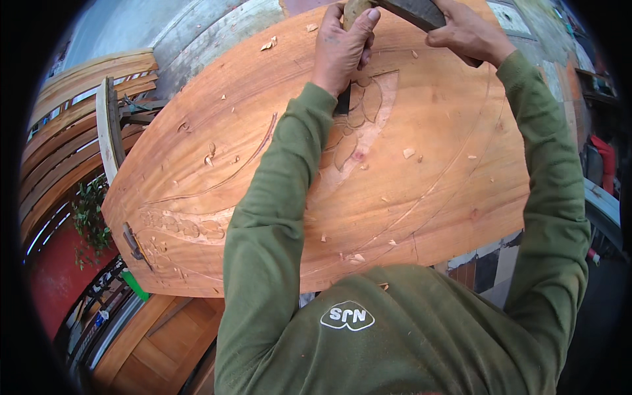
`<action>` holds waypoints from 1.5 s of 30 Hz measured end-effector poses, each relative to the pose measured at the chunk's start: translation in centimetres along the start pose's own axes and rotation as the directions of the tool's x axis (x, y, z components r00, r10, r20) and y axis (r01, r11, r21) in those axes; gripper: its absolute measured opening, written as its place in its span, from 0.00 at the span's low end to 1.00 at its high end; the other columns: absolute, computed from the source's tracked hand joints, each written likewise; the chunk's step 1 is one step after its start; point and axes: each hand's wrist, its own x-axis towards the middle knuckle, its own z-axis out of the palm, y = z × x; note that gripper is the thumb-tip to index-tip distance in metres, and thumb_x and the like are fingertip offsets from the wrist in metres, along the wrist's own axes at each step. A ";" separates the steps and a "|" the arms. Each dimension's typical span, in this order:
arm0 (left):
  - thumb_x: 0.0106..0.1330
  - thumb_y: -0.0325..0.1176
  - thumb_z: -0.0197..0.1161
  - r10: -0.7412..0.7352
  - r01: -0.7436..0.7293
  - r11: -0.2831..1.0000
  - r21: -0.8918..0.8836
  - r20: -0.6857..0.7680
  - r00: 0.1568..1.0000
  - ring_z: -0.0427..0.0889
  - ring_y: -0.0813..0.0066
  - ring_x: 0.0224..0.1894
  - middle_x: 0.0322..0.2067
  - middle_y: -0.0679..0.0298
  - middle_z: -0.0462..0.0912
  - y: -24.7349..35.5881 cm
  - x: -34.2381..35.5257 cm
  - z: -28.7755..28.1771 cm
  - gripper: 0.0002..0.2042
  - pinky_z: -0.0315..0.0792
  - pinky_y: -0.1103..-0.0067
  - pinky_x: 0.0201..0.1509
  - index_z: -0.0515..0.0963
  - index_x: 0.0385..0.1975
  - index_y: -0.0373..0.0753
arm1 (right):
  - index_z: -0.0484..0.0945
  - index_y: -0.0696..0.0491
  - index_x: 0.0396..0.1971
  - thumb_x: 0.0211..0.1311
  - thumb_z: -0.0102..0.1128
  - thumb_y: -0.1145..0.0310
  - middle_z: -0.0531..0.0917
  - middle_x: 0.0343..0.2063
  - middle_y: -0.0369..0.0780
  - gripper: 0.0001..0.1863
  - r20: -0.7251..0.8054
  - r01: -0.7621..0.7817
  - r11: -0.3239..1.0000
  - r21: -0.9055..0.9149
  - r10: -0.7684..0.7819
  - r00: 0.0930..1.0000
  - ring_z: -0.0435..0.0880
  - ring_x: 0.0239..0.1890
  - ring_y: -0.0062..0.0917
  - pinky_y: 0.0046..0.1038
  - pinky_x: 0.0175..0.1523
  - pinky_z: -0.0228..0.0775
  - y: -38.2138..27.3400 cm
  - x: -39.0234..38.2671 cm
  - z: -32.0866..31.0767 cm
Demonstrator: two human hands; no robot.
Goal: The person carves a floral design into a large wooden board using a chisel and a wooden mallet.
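A large wooden panel (421, 187) lies in front of me, with a carved leaf-and-circle pattern (359, 122) near its middle. Closed around a chisel (343, 103) is my left hand (341, 49); the dark blade comes out below my fist, over the carving. The chisel's pale wooden handle top shows above my thumb. At the far edge of the view, my right hand (464, 31) grips a dark block-like mallet (413, 10), its head close to the handle top. Whether the two touch I cannot tell, and part of the mallet is cut off by the frame.
Loose wood chips (268, 43) are scattered over the panel. A dark metal tool (135, 247) lies at its left end. Stacked planks (85, 105) and a leafy plant (92, 220) stand at the left. Below them is another panelled wooden piece (155, 345).
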 end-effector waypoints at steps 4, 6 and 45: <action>0.78 0.43 0.67 0.015 -0.014 0.998 0.060 -0.021 1.000 0.68 0.87 0.15 0.22 0.74 0.73 -0.5 -0.2 -0.6 0.16 0.61 0.86 0.16 0.74 0.56 0.44 | 0.62 0.48 0.80 0.53 0.66 0.72 0.81 0.27 0.39 0.49 0.020 -0.259 0.966 0.014 0.259 0.966 0.81 0.24 0.23 0.29 0.28 0.74 -0.6 0.9 -0.7; 0.78 0.44 0.67 0.029 -0.030 0.999 0.031 0.017 0.999 0.68 0.87 0.15 0.22 0.74 0.74 -0.7 0.2 0.4 0.16 0.61 0.86 0.17 0.74 0.56 0.43 | 0.62 0.48 0.79 0.53 0.66 0.73 0.81 0.27 0.39 0.49 -0.223 -0.137 0.969 0.206 0.183 0.958 0.80 0.23 0.23 0.30 0.27 0.73 1.2 1.1 0.0; 0.80 0.54 0.61 0.280 -0.295 0.952 -0.085 -0.154 0.947 0.77 0.78 0.17 0.25 0.62 0.80 4.9 -7.6 -5.4 0.21 0.71 0.82 0.16 0.73 0.55 0.42 | 0.67 0.60 0.73 0.61 0.80 0.67 0.86 0.49 0.39 0.43 -0.304 0.001 0.975 0.224 0.068 0.950 0.85 0.46 0.21 0.26 0.54 0.79 0.7 -14.0 4.1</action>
